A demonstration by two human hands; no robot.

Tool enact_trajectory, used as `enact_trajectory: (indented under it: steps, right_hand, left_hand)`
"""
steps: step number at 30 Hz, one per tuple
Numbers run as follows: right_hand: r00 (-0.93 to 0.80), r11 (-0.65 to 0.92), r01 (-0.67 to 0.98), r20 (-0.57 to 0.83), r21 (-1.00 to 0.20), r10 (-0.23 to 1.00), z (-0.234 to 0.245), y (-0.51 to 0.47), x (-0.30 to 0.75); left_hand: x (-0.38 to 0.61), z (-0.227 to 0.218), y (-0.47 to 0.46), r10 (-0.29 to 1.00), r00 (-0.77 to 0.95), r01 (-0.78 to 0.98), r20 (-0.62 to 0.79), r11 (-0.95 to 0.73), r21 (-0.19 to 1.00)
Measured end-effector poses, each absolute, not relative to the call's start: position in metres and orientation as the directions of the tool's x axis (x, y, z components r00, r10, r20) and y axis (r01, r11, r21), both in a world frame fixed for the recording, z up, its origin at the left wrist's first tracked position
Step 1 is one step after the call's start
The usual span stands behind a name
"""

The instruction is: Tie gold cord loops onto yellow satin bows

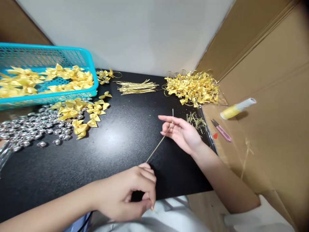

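Note:
A thin gold cord (158, 146) runs taut between my two hands above the black table (116, 151). My left hand (127, 195), near the front edge, is closed in a pinch on the cord's lower end. My right hand (182, 132) holds the upper end between thumb and fingers, its other fingers loosely spread; a short tip of the cord sticks up past them. Small snippets of gold cord (196, 120) lie just right of that hand.
A turquoise basket (48, 58) of yellow ribbon bows sits at the back left, with loose bows (79, 112) and silver beads (29, 127) before it. Cut gold cords (136, 87) and a pile of finished bows (193, 87) lie behind. Pink snips (222, 130) and a yellow tube (238, 108) rest on cardboard at right.

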State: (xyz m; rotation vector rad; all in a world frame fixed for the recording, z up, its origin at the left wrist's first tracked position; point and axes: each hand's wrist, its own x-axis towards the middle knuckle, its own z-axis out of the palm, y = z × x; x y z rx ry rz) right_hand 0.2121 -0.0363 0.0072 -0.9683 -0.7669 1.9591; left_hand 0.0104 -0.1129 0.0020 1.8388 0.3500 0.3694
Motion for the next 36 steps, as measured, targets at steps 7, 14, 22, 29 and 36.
enact_trajectory:
  steps: [7, 14, 22, 29, 36]
  right_hand:
    - [-0.381, -0.535, -0.400, -0.396, -0.744, 0.836, 0.000, -0.020, 0.208]
    - [-0.259, -0.482, -0.402, -0.408, -0.779, 0.876, -0.013, -0.016, 0.208]
    - [-0.340, -0.356, -0.307, -0.248, -0.883, 0.907, -0.021, -0.019, 0.213]
    - [-0.344, 0.007, -0.127, 0.050, -0.992, 0.938, -0.024, -0.022, 0.206]
    - [-0.384, 0.061, -0.122, 0.103, -0.991, 0.917, -0.028, -0.016, 0.209]
  left_hand:
    - [0.004, -0.002, -0.114, 0.432, 0.901, 0.007, 0.045, -0.119, 0.993]
    - [-0.011, -0.014, -0.112, 0.416, 0.908, -0.021, -0.043, 0.147, 0.989]
    - [-0.028, -0.007, -0.074, 0.800, 0.583, 0.094, -0.142, 0.107, 0.990]
    - [0.035, -0.011, -0.027, 0.886, 0.448, 0.085, -0.118, 0.089, 0.992]
    - [0.049, -0.034, -0.023, 0.910, 0.361, -0.225, -0.206, 0.300, 0.927]
